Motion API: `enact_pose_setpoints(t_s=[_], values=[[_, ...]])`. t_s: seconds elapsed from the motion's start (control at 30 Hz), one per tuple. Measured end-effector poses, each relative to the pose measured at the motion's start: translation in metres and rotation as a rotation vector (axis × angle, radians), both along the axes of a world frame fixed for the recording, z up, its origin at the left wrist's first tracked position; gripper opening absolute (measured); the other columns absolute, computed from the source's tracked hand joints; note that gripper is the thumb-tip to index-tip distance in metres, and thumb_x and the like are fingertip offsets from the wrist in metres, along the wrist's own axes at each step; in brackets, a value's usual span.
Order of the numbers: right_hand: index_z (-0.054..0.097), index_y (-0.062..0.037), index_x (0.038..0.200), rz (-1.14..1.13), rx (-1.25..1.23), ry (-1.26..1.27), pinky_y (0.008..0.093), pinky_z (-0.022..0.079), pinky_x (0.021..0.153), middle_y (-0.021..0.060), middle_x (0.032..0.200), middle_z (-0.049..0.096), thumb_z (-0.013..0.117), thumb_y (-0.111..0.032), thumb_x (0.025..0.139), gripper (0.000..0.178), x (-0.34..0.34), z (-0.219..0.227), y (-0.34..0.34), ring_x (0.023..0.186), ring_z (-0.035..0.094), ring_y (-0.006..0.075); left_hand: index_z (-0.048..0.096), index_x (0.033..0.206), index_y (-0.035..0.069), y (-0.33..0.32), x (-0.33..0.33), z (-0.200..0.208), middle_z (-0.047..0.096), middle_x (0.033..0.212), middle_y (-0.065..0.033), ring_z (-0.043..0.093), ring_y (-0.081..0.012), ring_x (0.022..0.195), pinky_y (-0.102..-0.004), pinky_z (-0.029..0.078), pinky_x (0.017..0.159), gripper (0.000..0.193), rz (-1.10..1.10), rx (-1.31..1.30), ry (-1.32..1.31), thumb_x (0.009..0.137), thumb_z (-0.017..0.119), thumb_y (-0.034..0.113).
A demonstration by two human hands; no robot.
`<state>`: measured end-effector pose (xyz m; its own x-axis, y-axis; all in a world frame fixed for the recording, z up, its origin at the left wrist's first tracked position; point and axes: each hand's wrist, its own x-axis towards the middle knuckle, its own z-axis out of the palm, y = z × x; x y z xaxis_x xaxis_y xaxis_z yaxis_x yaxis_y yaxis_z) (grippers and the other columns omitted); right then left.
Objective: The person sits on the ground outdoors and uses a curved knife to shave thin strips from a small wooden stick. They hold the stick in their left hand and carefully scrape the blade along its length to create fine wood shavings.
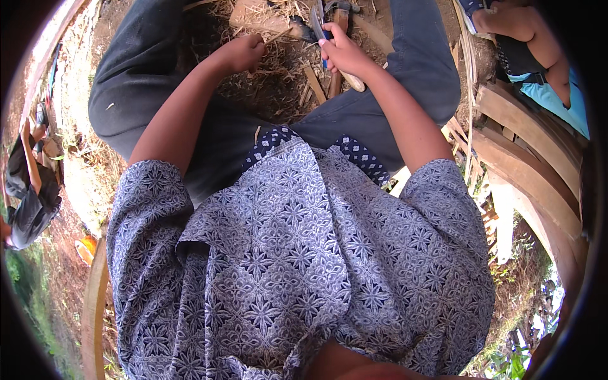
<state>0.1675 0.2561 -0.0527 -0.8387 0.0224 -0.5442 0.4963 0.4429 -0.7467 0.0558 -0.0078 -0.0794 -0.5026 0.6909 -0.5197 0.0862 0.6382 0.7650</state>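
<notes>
My right hand [342, 52] grips a knife [335, 44] with a pale wooden handle [353, 81], its blade pointing up and left. My left hand [244, 54] is closed around a thin pale sliver of bamboo or wood [278, 35] whose end reaches toward the blade. Both hands work between my knees, above ground littered with shavings [285, 82]. I sit in dark trousers [145, 69] and a blue patterned shirt [297, 253].
A flat piece of wood [259, 16] lies on the ground beyond my hands. Curved wooden planks [532, 158] stand at the right. Another person's arm and blue clothing [544, 63] show at top right. A person in dark clothes [28, 190] is at far left.
</notes>
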Motion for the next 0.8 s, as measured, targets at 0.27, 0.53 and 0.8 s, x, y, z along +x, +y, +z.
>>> enact_pose_setpoints(t_s=[0.27,0.53,0.8], values=[[0.040,-0.0093,0.144,-0.094,-0.067,-0.077,0.0300,0.051,0.056,0.0097,0.090,0.068,0.048,-0.034,0.106,0.045,-0.006,0.002,-0.016,0.061,0.058,0.0120,0.060,0.110,0.000,0.005,0.011,-0.005,0.066,0.078,-0.0144,0.065,-0.0246,0.072,-0.0415,0.052,0.069,0.030,-0.033,-0.022,0.107,0.102,0.044,0.025],[0.050,-0.0091,0.132,-0.139,-0.060,-0.114,0.0303,0.050,0.057,0.0067,0.087,0.066,0.051,-0.035,0.105,0.037,-0.011,-0.004,-0.024,0.064,0.057,0.0113,0.057,0.104,0.001,0.006,0.016,-0.006,0.067,0.095,-0.0279,0.064,-0.0475,0.093,-0.0541,0.049,0.084,0.027,-0.105,-0.105,0.395,0.099,0.045,0.025],[0.052,-0.0091,0.127,-0.133,-0.037,-0.107,0.0307,0.051,0.059,0.0058,0.086,0.065,0.051,-0.035,0.105,0.034,-0.009,-0.006,-0.023,0.067,0.058,0.0114,0.063,0.120,0.006,0.013,0.017,0.016,0.071,0.109,-0.0232,0.067,-0.0405,0.105,-0.0505,0.053,0.091,0.033,-0.159,-0.256,0.358,0.097,0.045,0.024]])
